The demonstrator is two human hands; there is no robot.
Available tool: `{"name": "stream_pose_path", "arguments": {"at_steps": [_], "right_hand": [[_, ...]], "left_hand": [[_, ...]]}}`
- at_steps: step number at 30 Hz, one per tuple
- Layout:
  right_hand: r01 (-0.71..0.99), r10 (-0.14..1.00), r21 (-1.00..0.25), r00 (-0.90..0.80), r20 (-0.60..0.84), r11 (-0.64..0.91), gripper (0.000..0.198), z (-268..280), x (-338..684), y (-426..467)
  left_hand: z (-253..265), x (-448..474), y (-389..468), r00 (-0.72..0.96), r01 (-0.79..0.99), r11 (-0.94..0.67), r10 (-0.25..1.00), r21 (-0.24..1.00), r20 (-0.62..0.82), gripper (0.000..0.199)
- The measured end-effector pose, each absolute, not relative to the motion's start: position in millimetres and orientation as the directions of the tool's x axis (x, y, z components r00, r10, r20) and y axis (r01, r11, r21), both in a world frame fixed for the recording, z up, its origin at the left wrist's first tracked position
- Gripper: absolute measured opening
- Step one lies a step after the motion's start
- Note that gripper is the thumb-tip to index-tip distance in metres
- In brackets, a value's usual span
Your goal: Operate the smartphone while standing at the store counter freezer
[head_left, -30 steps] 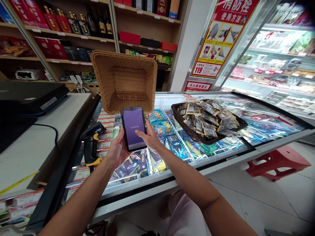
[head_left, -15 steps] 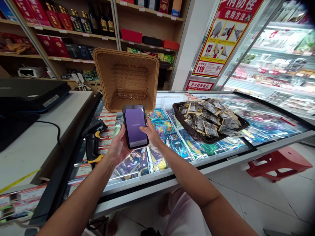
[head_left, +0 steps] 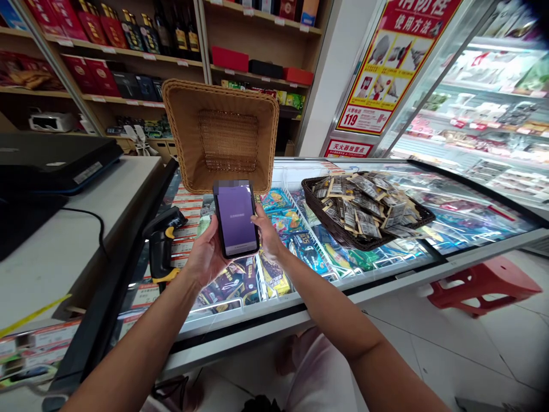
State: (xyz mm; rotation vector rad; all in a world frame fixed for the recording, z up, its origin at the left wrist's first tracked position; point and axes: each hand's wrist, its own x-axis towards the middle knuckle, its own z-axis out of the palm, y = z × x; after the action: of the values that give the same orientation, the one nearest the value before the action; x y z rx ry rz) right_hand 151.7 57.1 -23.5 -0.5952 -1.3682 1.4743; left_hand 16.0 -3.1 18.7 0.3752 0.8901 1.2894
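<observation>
A dark phone [head_left: 235, 218] with a lit purple screen is held upright over a glass-topped freezer [head_left: 450, 229]. My left hand [head_left: 205, 254] grips it from below and along its left edge. On the other side, my right hand [head_left: 266, 234] holds the phone's right edge, thumb off the screen. Behind the phone an empty tan wicker basket [head_left: 184, 137] stands tipped on its side, its opening facing me.
A dark wicker tray [head_left: 315, 209] heaped with small packets rests on the freezer glass at right. A black and yellow barcode scanner [head_left: 160, 246] sits left of my hands, beside a white counter [head_left: 64, 246]. A red stool [head_left: 484, 283] stands on the floor. Shelves of bottles and boxes fill the back.
My right thumb has lifted off the screen and the right hand now grips the phone's right edge. The phone has risen slightly.
</observation>
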Motion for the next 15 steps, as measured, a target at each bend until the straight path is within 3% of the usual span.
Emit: {"name": "stream_pose_path", "arguments": {"at_steps": [9, 15], "right_hand": [[-0.115, 0.925, -0.955, -0.24, 0.294, 0.274, 0.064, -31, 144, 50], [0.062, 0.951, -0.961, -0.172, 0.257, 0.27, 0.086, -24, 141, 42]], "left_hand": [[11, 14, -1, -0.004, -0.659, 0.259, 0.938, 0.706, -0.348, 0.047], [8, 14, -2, 0.014, -0.648, 0.25, 0.948, 0.719, -0.317, 0.048]]}}
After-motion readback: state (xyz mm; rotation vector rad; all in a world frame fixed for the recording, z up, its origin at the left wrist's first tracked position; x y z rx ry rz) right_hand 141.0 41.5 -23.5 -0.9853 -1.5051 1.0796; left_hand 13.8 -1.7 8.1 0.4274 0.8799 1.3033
